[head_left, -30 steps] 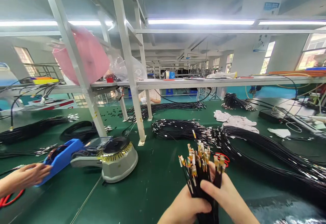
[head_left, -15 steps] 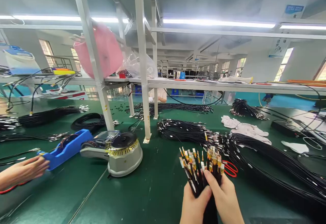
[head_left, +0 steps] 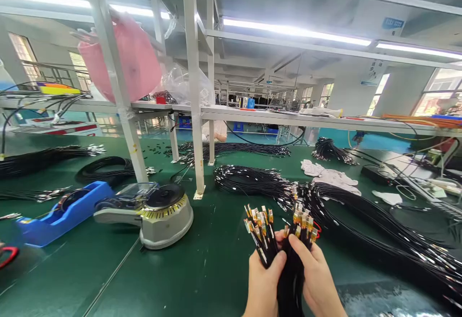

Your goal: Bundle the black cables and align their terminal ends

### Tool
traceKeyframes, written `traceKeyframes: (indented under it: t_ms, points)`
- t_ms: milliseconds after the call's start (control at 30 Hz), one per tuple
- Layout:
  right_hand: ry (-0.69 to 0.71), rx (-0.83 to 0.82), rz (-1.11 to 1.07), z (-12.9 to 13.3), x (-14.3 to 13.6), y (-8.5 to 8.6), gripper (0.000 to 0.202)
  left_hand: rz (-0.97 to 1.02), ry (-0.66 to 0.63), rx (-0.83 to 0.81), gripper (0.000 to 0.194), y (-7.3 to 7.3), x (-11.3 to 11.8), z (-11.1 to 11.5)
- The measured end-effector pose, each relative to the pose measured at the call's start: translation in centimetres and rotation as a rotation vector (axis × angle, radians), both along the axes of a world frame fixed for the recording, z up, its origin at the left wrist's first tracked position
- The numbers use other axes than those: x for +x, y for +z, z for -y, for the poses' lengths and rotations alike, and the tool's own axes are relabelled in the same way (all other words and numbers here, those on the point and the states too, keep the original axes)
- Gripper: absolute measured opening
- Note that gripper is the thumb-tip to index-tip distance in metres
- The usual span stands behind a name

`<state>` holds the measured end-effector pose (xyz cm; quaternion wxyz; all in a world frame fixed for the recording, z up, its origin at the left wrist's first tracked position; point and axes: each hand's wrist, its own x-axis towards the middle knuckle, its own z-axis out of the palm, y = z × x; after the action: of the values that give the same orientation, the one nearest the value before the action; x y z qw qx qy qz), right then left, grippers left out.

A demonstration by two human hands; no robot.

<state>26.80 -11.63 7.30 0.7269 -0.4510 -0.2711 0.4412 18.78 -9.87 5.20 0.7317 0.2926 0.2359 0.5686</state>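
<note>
Both hands are on one thick bundle of black wires with gold-tipped connectors, held upright over the near edge of the green tabletop. The left hand is curled round the left half of the bundle, thumb pressed across the wires; the right hand is wrapped round the right half, thumb laid on the front. The connector tips fan out in two clusters above the fingers.

Containers are few: a pink plastic bag hangs at the metal frame post near the far left, its contents not visible. A grey round tape dispenser machine sits left of the bundle, with a blue tape dispenser just beside it toward the left edge.

Bare green surface lies between the machine and the hands, running to the near edge. To the right, a long sheaf of black cables crowds the tabletop close to the right hand, and another coil of black cables lies behind the bundle.

The bundle's lower end and both wrists are cut off by the bottom of the frame. Something red peeks out behind the connectors, too hidden to identify.
</note>
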Motion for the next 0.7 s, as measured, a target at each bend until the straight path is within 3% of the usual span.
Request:
traceKeyframes:
  t_ms: [267,467,600,700]
  points:
    - [-0.180,0.047,0.025,1.1,0.1,-0.1,0.029,-0.317,0.029,0.257,0.028,0.8,0.7,0.7]
    - [-0.228,0.101,-0.014,2.1,0.5,-0.4,0.021,-0.384,0.277,0.274,0.032,0.2,2.5,1.6]
    - [-0.407,0.175,0.054,3.3,3.1,-0.2,0.018,-0.349,0.224,0.283,0.033,0.4,3.2,2.0]
    - [-0.648,0.273,0.202,6.4,7.9,1.3,0.022,-0.297,0.029,0.244,0.033,1.6,3.3,2.7]
